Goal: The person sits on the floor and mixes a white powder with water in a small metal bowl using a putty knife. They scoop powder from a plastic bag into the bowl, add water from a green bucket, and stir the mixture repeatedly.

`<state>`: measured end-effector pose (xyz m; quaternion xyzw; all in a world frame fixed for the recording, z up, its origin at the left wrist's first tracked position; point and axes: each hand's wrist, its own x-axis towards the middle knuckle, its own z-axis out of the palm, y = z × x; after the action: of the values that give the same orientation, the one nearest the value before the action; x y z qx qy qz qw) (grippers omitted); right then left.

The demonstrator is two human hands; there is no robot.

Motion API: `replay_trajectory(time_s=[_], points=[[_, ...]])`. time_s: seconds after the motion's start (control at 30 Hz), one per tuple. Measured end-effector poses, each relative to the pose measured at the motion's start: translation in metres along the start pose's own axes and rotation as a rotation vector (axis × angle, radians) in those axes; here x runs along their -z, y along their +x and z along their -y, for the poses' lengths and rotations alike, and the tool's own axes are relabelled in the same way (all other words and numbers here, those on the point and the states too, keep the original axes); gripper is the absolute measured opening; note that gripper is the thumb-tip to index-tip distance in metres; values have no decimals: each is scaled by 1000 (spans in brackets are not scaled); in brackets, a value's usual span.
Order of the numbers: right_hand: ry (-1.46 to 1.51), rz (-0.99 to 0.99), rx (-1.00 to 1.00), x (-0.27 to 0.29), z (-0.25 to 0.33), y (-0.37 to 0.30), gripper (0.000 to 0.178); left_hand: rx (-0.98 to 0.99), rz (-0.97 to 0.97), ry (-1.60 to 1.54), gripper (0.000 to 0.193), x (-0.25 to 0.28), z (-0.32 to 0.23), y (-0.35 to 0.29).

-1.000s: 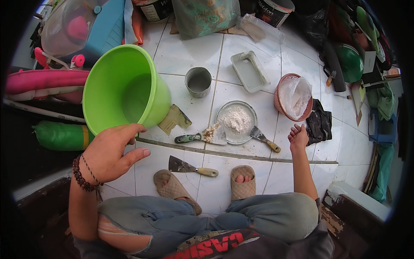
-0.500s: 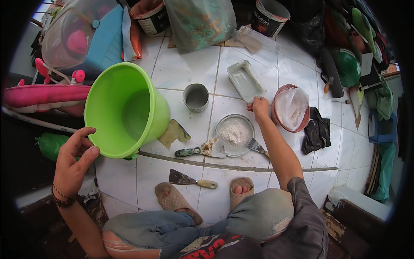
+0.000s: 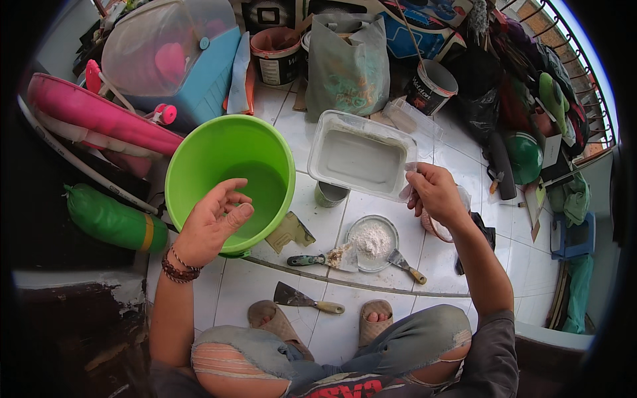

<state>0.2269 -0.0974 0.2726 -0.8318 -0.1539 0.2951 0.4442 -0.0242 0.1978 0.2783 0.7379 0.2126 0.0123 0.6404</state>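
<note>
My right hand (image 3: 434, 192) grips the right end of a clear rectangular plastic container (image 3: 361, 156) with greyish residue inside, held up off the floor. My left hand (image 3: 219, 215) is open and empty, fingers spread, in front of a big lime-green bucket (image 3: 192, 159). Below the container stands a grey cup (image 3: 330, 196), partly covered by it. A round dish (image 3: 369, 266) carries white powder (image 3: 371, 239). Beside it lie a putty knife with a dark handle (image 3: 306, 261) and a smaller putty knife (image 3: 407, 266). A third putty knife (image 3: 308, 302) is near my feet.
A stained flat scrap (image 3: 290, 232) lies by the bucket. My right forearm partly hides a basket (image 3: 434, 225) and a black bag. Behind stand paint buckets (image 3: 275, 63), a grey plastic bag (image 3: 348, 69) and a blue bin (image 3: 196, 79). A green roll (image 3: 109, 215) sits at left.
My right hand has lifted the plastic container off the floor and brought it nearer and left. My left hand has moved right, in front of the bucket. The view has shifted too.
</note>
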Motion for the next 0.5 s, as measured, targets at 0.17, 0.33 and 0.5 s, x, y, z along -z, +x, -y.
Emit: replay_trajectory(time_s=[0.17,0.33,0.5], points=[[-152,294,33,-68,93,-16,27,-14,-49,-457,59,18,23,-30],[-202,553,187,-154,143,10,28,-23,-287,-713,58,66,67,-73],[-227,852,246,-235,162,35,32,-144,-507,-949,55,89,115,-113]])
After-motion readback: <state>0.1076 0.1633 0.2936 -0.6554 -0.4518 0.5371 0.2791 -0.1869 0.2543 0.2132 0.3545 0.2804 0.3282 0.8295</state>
